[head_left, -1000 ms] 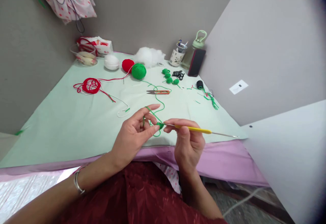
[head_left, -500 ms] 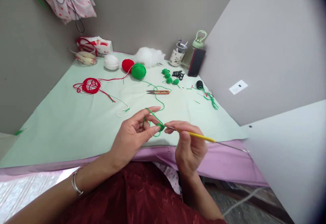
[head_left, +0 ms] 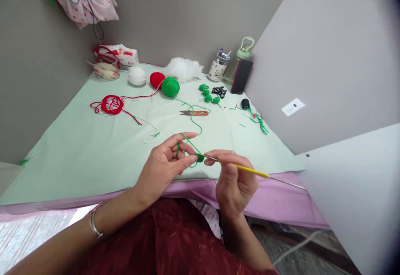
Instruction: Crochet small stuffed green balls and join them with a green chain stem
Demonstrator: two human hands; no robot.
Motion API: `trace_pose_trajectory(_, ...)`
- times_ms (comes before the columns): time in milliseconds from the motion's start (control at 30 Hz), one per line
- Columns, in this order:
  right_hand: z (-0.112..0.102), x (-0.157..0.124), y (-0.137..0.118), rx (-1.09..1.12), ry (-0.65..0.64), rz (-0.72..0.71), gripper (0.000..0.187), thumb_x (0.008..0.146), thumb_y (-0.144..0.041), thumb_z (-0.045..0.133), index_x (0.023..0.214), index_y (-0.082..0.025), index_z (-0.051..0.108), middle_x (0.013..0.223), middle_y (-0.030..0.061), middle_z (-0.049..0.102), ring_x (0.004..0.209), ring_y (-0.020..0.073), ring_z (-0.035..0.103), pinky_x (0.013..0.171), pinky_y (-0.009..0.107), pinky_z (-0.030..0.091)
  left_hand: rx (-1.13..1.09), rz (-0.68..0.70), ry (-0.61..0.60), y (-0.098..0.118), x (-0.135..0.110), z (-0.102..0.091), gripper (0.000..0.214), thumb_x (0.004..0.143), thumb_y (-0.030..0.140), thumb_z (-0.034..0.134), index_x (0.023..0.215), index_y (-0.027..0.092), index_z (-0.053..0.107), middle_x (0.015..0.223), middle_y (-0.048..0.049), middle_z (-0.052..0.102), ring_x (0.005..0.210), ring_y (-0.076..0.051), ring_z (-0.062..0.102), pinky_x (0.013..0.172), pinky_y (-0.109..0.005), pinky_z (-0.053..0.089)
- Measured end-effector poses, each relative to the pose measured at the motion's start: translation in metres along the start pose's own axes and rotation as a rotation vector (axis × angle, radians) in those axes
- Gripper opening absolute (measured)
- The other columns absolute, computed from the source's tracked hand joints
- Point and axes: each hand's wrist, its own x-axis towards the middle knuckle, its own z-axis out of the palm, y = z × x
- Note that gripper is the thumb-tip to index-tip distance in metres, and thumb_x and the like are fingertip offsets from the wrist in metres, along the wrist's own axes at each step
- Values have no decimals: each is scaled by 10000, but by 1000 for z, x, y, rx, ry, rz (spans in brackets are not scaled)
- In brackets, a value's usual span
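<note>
Crochet hook (head_left: 251, 170): compared with one second ago, it is a little farther to the right and slopes more, so its rear metal end reaches lower, in front of the pink-purple cloth (head_left: 275, 200)
Right hand (head_left: 236, 179): it has shifted slightly right together with the hook; it grips the yellow handle between thumb and fingers, like a pen
Left hand (head_left: 162, 162): almost at the same place as before; the thumb and a finger pinch the work, while the index finger is stretched out
Green crochet piece (head_left: 200, 158): it is between the two hands, held at the left thumb tip and touching the front of the hook; it has also moved slightly right
Green yarn (head_left: 191, 143): one strand runs over the left index finger and slants down to the piece
Green yarn ball (head_left: 170, 87): unmoved, beyond the hands, near the red yarn ball (head_left: 156, 81)
Thread snips (head_left: 200, 113): unmoved, lying on the mint-green tablecloth (head_left: 93, 154) beyond the left hand
Hook tip: too small to make out where it meets the piece; I cannot tell if it is inside a stitch
Left lower fingers: partly hidden behind the thumb
Water bottle (head_left: 244, 53): partly covered by the dark smartphone (head_left: 242, 77)
Left forearm: cut off at the lower picture border
</note>
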Motion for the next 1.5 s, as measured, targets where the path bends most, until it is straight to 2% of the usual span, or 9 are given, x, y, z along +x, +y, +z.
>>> trace_pose_trajectory(400,-1,-2,-2,-96,-46,-35,247,1037,-189,504,1110,-279,722,956,44,769,866,203,734,709,380,616,111,77,77,1,-2,3,382,837,244,790,1212,237,724,889,14,665,607,-70,482,592,-223,422)
trace_pose_trajectory(567,-6,-12,5,-249,-130,-177,327,1000,-156,555,1244,-319,700,1077,64,782,966,233,754,750,413,647,160,128,144,-2,-3,4,325,850,233,781,1173,253,747,875,18,664,632,-72,488,611,-222,421)
trace_pose_trajectory(667,-9,-20,14,-380,-185,-296,476,953,-131,625,1370,-360,639,1256,78,753,1031,251,754,786,422,656,53,74,112,-4,-1,3,394,835,279,805,1220,243,731,853,18,656,616,-74,488,570,-214,422)
trace_pose_trajectory(767,-8,-25,20,-439,-183,-346,571,931,-104,643,1421,-394,597,1287,66,746,1045,261,757,787,418,660,-58,24,89,-5,2,2,454,817,291,822,1253,226,713,847,21,648,598,-69,478,535,-200,414)
trace_pose_trajectory(1033,-3,-20,19,-558,-163,-510,465,946,-87,605,1360,-295,639,1212,96,764,1035,235,751,793,387,669,-70,77,113,-9,1,2,447,846,234,798,1280,270,696,831,47,600,607,-50,438,541,-172,377)
trace_pose_trajectory(1133,-1,-19,19,-501,-150,-485,414,956,-91,596,1324,-267,665,1201,103,758,1018,224,746,787,377,662,-70,97,115,-11,0,0,469,841,213,797,1292,283,692,848,45,597,611,-49,434,541,-173,371)
trace_pose_trajectory(1300,0,-19,19,-369,-100,-321,406,980,-94,556,1314,-294,669,1134,80,767,962,223,762,753,385,661,-58,109,111,-12,1,-1,472,843,224,797,1297,292,690,879,39,600,616,-49,429,536,-177,370)
trace_pose_trajectory(1433,0,-21,19,-428,-122,-423,439,926,-71,646,1317,-263,693,1200,104,754,1016,246,748,798,396,651,-19,102,113,-11,1,-1,450,852,252,798,1289,271,694,869,35,606,622,-52,437,554,-187,383)
trace_pose_trajectory(1500,1,-21,18,-401,-110,-400,426,941,-82,633,1314,-279,693,1203,93,754,1013,238,744,789,395,649,-22,101,109,-10,1,-1,466,847,249,802,1298,271,688,868,36,607,622,-52,440,556,-188,384)
